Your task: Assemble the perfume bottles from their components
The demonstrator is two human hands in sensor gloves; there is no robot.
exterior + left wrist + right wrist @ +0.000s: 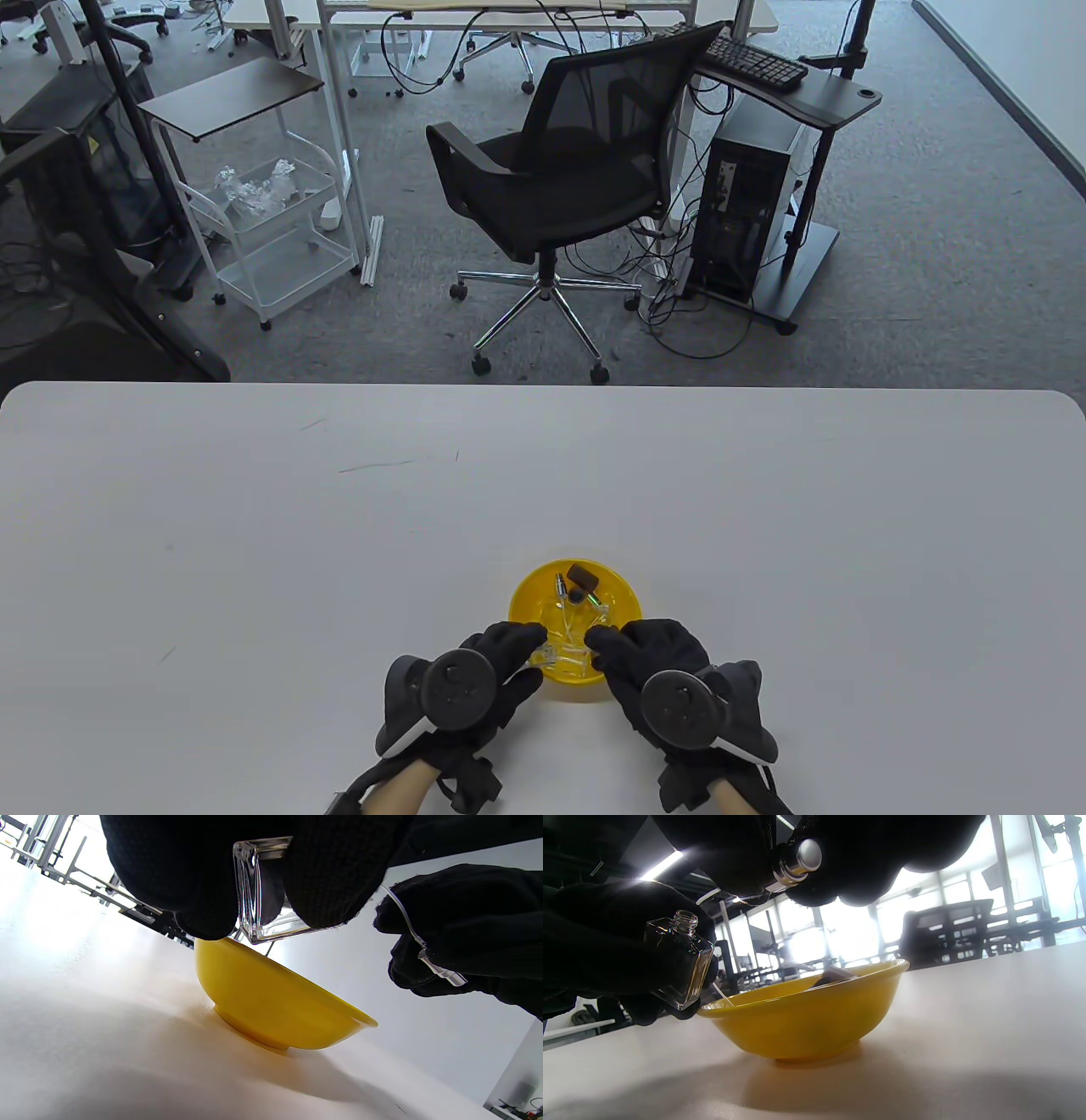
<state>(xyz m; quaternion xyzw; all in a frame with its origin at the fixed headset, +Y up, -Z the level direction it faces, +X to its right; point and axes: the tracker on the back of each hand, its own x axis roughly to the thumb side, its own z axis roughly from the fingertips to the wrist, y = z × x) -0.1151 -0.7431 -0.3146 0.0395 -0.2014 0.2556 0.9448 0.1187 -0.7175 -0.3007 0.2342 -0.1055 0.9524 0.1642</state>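
Observation:
A yellow bowl [628,598] sits on the white table near its front edge and holds a brown cap [584,579] and clear parts. My left hand [509,649] grips a clear square glass bottle [258,912] just above the bowl's near rim, its open neck tilted up toward my right hand; the bottle also shows in the right wrist view [681,959]. My right hand [624,649] pinches a silver spray pump [795,866] with a thin white dip tube [403,914], held apart from the bottle's neck. The bowl shows in both wrist views [271,1001] [801,1018].
The white table [254,526] spreads wide to the left, right and beyond the bowl. Behind its far edge stand a black office chair [560,170], a white cart [271,221] and a computer stand [764,195] on the floor.

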